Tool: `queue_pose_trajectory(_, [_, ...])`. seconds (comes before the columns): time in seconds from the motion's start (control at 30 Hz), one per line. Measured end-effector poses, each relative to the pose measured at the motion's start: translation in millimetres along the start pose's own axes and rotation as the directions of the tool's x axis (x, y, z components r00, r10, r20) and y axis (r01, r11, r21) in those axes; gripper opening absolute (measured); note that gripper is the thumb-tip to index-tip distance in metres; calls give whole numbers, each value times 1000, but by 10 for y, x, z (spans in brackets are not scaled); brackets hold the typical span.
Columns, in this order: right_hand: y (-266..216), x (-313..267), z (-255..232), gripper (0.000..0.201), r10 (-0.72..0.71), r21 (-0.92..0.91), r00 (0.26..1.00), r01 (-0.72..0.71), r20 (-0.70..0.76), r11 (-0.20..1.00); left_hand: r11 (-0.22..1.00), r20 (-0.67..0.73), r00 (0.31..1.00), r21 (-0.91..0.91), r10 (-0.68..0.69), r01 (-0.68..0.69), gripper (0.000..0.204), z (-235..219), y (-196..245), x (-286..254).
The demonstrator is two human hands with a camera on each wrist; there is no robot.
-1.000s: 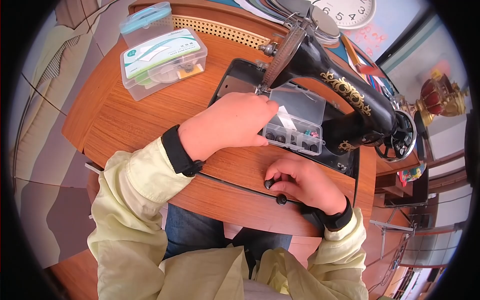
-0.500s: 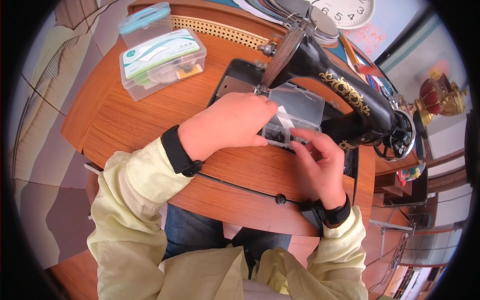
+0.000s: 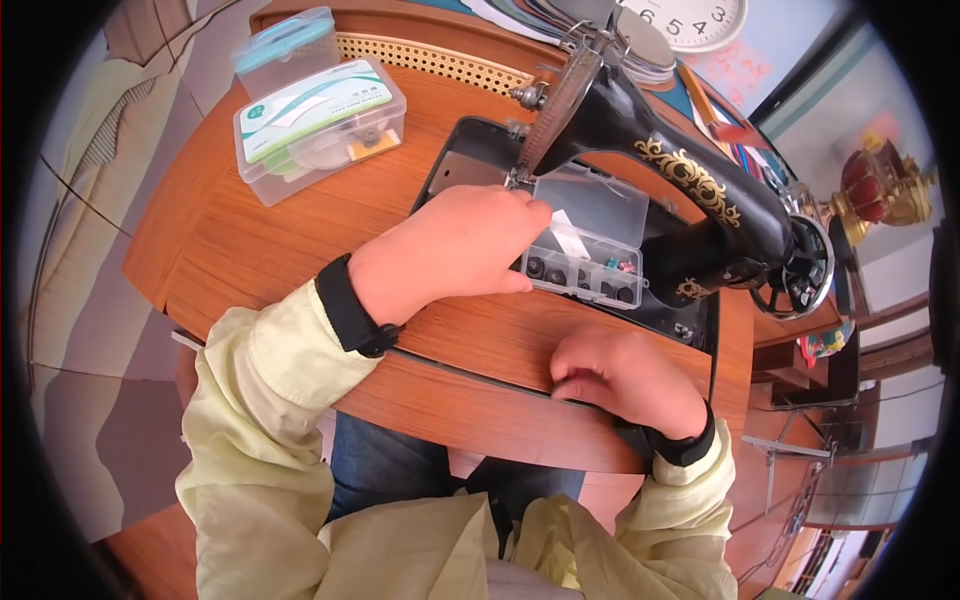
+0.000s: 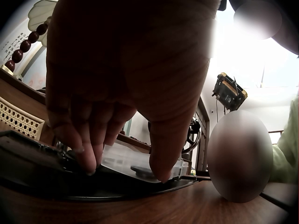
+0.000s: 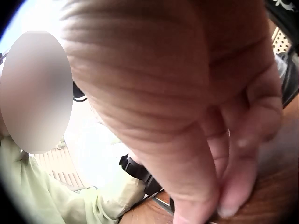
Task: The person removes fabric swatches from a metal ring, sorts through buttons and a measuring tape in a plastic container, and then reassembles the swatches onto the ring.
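Note:
My left hand (image 3: 450, 240) rests at the left end of a clear compartment box (image 3: 610, 250), which stands with its lid raised on the sewing machine bed. In the left wrist view, the thumb of my left hand (image 4: 126, 93) lies against the near side of the box (image 4: 126, 161), with the fingers round its end. Several dark buttons (image 3: 555, 272) and small coloured pieces (image 3: 622, 266) lie in the compartments. Close to the front table edge, my right hand (image 3: 630, 378) has bent fingers, thumb near them. The right wrist view shows its fingertips low at the wood; whether they hold anything is hidden.
A black sewing machine (image 3: 680, 180) arches over the box, its handwheel (image 3: 805, 265) at the right. At the back left are a lidded clear box (image 3: 320, 125) and a blue-lidded one (image 3: 285, 50). A clock (image 3: 690, 20) is at the top.
My right hand went from the front edge to the box, then came back to the edge. The button held earlier is out of its fingers; the one at the edge is now hidden. My left hand stays.

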State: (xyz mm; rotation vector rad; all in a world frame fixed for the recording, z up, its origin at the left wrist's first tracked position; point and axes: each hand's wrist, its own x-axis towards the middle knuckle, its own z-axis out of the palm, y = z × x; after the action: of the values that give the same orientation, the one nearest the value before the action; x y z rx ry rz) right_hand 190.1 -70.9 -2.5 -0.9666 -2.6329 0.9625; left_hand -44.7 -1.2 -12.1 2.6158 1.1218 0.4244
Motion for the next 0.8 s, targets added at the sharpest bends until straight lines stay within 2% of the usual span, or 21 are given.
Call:
queue_pose_trajectory(0.03, [-20,27,11,20,5,3,988,-5,-154,1000,1000,-3,1000,1,3,-3,57,-1,1,-3])
queue_pose_trajectory(0.1, [-75,98,9,17,17,8,896,-15,-445,1000,1000,-6,1000,9,13,-13,57,0,7,-1])
queue_pose_trajectory(0.13, [-87,110,-7,13,65,3,814,-78,-577,997,1000,-9,1000,12,18,-18,56,1,9,1])
queue_pose_trajectory(0.17, [-66,140,13,15,48,5,711,-63,-702,998,1000,0,1000,10,26,-26,56,0,14,5])
queue_pose_trajectory(0.23, [-25,149,-5,16,89,-4,647,-140,-757,990,999,18,999,9,39,-39,55,-10,28,11])
queue_pose_trajectory(0.47, [138,221,41,20,136,68,755,-120,-641,990,999,4,999,-17,52,-52,55,30,11,15])
queue_pose_trajectory(0.57, [153,213,25,23,141,56,691,-145,-709,988,998,-1,998,-15,55,-55,56,32,9,14])
queue_pose_trajectory(0.6, [236,182,6,34,109,21,679,-137,-726,990,998,-2,998,-16,56,-56,56,27,13,12])
queue_pose_trajectory(0.7, [219,143,-70,47,191,42,537,-276,-822,960,999,12,999,-17,49,-49,57,5,24,1])
queue_pose_trajectory(0.73, [311,110,-81,67,221,64,540,-294,-812,954,999,19,999,-15,48,-48,58,-4,25,4])
queue_pose_trajectory(0.8, [316,119,-70,76,287,153,537,-281,-793,947,996,-2,997,-41,76,-76,58,-10,-15,-8])
